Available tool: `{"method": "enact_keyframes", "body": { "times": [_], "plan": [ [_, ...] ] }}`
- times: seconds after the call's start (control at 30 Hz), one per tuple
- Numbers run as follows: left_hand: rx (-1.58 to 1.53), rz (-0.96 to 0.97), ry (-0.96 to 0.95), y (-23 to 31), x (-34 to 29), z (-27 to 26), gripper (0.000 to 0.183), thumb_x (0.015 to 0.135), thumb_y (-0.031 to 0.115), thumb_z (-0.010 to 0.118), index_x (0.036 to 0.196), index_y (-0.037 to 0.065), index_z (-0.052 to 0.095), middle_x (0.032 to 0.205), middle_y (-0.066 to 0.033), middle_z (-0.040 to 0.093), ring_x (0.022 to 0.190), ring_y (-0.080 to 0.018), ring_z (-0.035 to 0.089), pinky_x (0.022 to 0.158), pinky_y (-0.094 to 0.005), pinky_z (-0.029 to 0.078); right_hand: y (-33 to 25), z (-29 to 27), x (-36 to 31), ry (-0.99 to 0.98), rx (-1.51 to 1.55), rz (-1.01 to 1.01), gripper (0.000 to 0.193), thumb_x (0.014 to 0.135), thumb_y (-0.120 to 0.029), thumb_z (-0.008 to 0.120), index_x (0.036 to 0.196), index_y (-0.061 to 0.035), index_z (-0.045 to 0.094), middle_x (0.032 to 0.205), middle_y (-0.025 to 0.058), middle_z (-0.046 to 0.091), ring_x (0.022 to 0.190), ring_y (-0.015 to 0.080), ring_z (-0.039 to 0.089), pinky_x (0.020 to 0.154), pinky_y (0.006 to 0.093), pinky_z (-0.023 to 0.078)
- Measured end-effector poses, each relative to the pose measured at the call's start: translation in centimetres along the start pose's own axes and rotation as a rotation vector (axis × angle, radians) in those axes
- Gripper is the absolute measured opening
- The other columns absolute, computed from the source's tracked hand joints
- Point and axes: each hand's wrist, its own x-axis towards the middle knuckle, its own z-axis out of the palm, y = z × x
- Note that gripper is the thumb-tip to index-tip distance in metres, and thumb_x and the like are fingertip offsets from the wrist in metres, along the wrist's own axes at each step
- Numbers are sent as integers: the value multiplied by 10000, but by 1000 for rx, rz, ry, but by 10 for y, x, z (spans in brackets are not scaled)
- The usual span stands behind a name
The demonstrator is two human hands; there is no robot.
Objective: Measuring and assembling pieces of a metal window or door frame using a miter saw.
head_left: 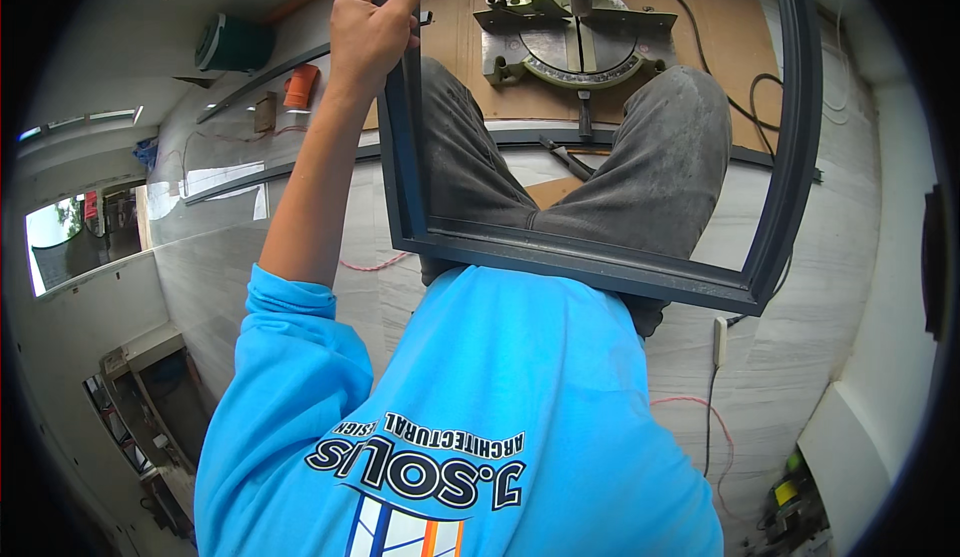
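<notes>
A dark grey rectangular window frame (560,252) lies over my lap, its near bar against my waist. My left hand (372,32) is closed around the frame's left bar near the top of the picture, thumb on the inner side and the other fingers partly hidden. Through the frame's opening show my knees in grey trousers and, beyond them, a miter saw (578,52) on a brown board. My right hand is out of sight.
Dark metal strips (240,182) and an orange cup-like container (300,87) lie on the tiled floor to the left, near a green cooler (232,43). A black cable (690,32) runs right of the saw. At lower right is a green-and-black tool (795,502).
</notes>
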Motion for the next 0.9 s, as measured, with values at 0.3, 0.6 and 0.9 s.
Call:
{"method": "enact_keyframes", "body": {
  "times": [0.3, 0.6, 0.9],
  "plan": [
    [215, -2, -40, -12, -11, 3, 336, 864, 177, 626, 1126, -26, 575, 906, -93, 617, 777, -161, 630, 660, -306, 562, -95, -91, 59, 161, 227, -193, 390, 956, -224, 526, 1320, -86, 499, 1198, 123, 598, 983, 228, 624, 808, 343, 518],
    [353, 348, 8, -19, 8, 5, 740, 713, 98, 542, 1382, -135, 329, 1306, -278, 401, 1218, -394, 427, 1061, -513, 327, -520, -94, -269, -371, 242, -1753, 381, 1015, -146, 380, 1329, 50, 469, 1183, 116, 619, 1085, 212, 587, 1031, 371, 415],
    [629, 235, 29, -45, 1, 16, 830, 739, 132, 547, 1463, -101, 217, 1542, -265, 190, 1424, -432, 169, 1170, -540, 84, -542, 369, -318, -682, -180, -1450, 854, 800, -452, 676, 1416, 34, 338, 1264, 281, 509, 1173, 353, 545, 985, 401, 441]
  ]
}}
